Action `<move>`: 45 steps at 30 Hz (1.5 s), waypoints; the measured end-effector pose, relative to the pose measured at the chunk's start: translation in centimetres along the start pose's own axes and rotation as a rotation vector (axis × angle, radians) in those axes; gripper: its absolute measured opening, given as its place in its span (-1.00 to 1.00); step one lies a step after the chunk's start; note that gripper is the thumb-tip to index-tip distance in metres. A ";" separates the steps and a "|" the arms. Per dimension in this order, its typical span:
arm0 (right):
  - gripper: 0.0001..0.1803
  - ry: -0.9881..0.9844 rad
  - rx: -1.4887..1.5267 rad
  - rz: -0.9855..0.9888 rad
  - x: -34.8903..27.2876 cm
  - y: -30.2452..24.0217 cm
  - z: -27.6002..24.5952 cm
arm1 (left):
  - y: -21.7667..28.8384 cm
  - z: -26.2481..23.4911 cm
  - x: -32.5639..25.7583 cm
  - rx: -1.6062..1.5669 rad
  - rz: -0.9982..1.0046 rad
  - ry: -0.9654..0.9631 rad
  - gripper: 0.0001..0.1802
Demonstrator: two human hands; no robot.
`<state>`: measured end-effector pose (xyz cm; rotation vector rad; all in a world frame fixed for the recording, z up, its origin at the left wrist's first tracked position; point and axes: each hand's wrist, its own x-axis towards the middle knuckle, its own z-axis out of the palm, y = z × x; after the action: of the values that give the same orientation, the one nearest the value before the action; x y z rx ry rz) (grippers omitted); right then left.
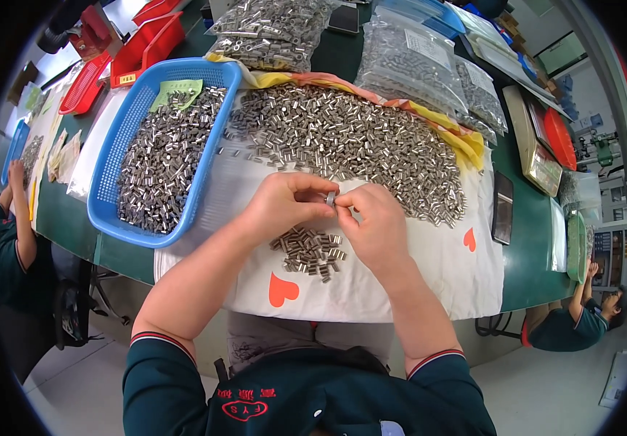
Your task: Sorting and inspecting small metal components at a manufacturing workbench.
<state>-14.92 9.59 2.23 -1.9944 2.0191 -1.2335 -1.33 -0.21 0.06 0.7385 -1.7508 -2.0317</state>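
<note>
Between the fingertips of both hands is a small shiny metal cylinder (331, 198). My left hand (284, 202) pinches it with thumb and index finger. My right hand (377, 224) is closed in a pinch against its other side, and the fingers partly hide it. Just below the hands, a small pile of metal cylinders (306, 252) lies on the white cloth (349, 296). Beyond them spreads a wide heap of similar cylinders (342, 131), edged at the back by a rolled yellow and orange cloth (371, 96).
A blue basket (97, 190) of metal pieces with a green tag stands at left. Clear bags of parts (408, 62) sit at the back. A dark phone (502, 207) lies at right, on the green table (535, 269). People work at both sides.
</note>
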 end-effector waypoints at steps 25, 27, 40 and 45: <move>-0.90 -0.184 0.417 0.402 0.0 0.3 -0.8 | 0.2 -0.6 -0.3 -0.169 -0.044 -0.066 -0.63; -0.90 -0.141 0.397 0.382 -0.1 0.1 -0.6 | 0.0 -0.7 -0.1 -0.132 -0.027 -0.070 -0.63; -0.87 -0.123 0.369 0.259 -0.1 0.4 -0.6 | 0.0 -0.4 -0.2 -0.101 0.004 -0.023 -0.61; -0.79 -0.287 0.639 0.535 0.2 1.6 -1.8 | 0.6 -0.1 -0.4 -0.102 -0.052 -0.125 -0.63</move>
<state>-17.29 10.02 2.68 -1.1604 1.5842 -1.1729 -1.00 -0.14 0.73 0.6449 -1.6947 -2.2279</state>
